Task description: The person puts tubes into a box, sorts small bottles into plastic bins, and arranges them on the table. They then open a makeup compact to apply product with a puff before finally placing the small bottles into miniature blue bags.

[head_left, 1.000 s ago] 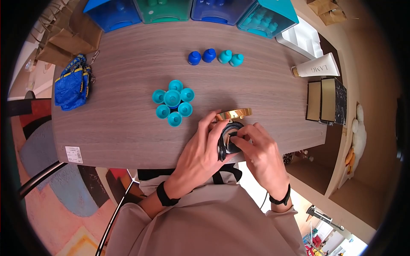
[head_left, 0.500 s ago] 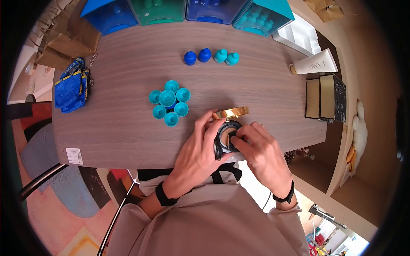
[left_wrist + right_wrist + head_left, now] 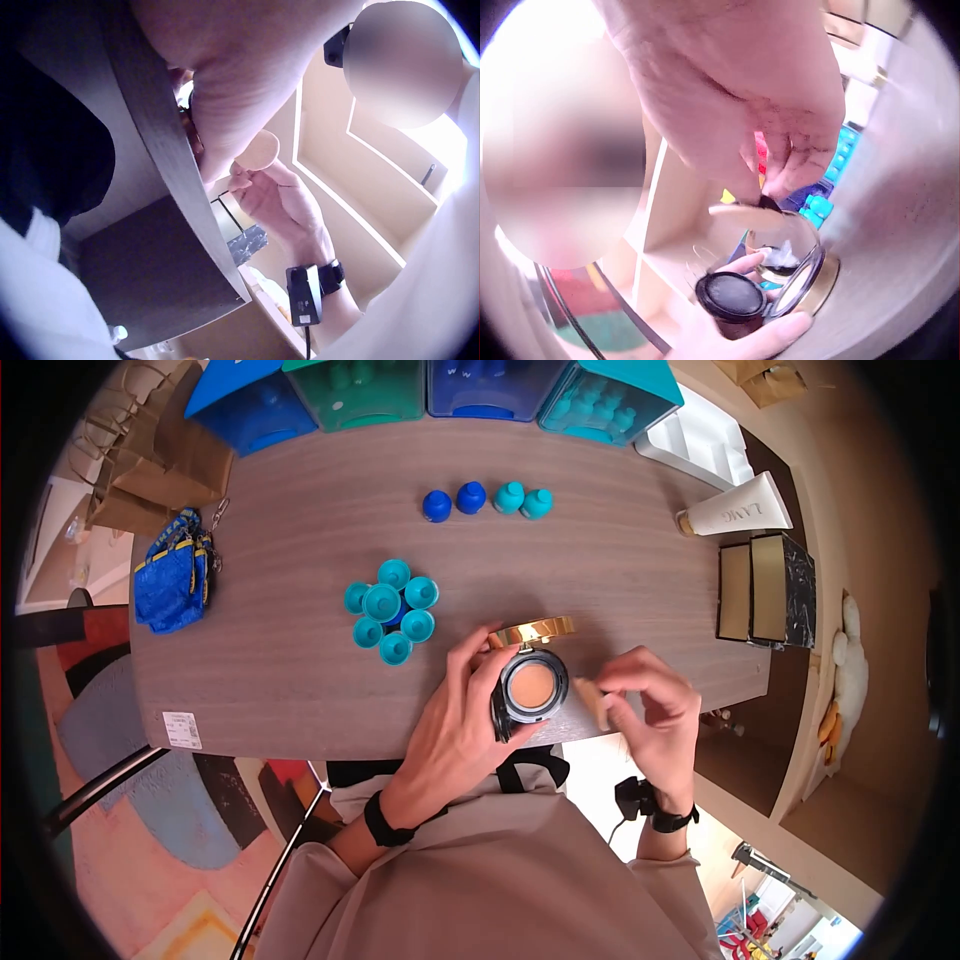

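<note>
My left hand [image 3: 452,705] grips a cushion compact [image 3: 532,687] near the table's front edge, with fingers and thumb round its left side. The compact stands open. Its gold mirrored lid [image 3: 533,631] tilts up at the back, the beige cushion shows, and the black inner lid [image 3: 733,295] is swung out to the left. To the right of the compact, my right hand [image 3: 655,710] pinches a round powder puff [image 3: 592,703] by its dark back strap, apart from the compact. In the left wrist view the puff's beige face [image 3: 259,150] shows.
Beyond the compact, several teal cups [image 3: 382,603] form a ring, with two blue bottles [image 3: 437,506] and two teal ones [image 3: 509,498] behind. Bins [image 3: 485,388] line the back. A white tube [image 3: 738,508] and dark boxes [image 3: 768,590] stand right; a blue bag [image 3: 172,582] lies left.
My right hand has lifted the puff from the compact's cushion and moved right, turning so that its beige side shows. The left hand keeps its grip on the compact.
</note>
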`<state>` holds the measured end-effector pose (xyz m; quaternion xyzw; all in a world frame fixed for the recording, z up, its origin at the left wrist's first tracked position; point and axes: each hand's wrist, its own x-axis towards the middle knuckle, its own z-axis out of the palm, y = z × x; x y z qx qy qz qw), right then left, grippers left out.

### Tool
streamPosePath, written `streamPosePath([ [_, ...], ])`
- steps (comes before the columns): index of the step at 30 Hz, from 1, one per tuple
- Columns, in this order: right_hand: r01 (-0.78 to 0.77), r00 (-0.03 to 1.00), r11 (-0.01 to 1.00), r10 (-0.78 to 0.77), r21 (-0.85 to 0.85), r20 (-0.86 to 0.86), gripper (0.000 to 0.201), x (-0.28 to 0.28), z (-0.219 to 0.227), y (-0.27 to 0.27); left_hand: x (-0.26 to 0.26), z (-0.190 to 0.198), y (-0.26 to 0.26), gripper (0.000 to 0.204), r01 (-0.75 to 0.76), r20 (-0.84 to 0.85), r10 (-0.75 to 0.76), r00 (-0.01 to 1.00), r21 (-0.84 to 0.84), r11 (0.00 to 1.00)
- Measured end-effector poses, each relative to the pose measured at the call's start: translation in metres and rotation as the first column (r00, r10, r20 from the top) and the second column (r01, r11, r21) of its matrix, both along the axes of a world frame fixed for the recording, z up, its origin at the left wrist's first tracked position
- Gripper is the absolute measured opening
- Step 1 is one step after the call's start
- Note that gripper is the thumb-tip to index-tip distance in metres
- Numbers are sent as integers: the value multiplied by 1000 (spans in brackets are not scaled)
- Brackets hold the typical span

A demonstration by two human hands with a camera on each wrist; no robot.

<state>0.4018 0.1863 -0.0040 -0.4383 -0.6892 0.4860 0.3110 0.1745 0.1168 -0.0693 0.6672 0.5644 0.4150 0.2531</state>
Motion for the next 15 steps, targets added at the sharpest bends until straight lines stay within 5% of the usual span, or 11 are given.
streamPosePath([
  [1,73,967,987,-106,-145,-231,18,9,-18,-4,1,0,0,97,5,-3,-5,1000,2,1000],
  [2,79,966,987,-111,-143,-235,18,11,-25,-5,1,0,0,101,4,21,-3,1000,-39,999],
  [5,140,795,858,-394,-494,-461,19,13,-41,-8,3,-1,0,105,-3,35,6,999,-80,997],
  [12,75,695,827,-443,-557,-566,23,18,-55,-2,13,6,12,103,-51,47,57,997,-105,993],
  [15,208,800,873,-411,-441,-437,20,20,-62,0,17,14,19,102,-34,38,39,999,-137,990],
])
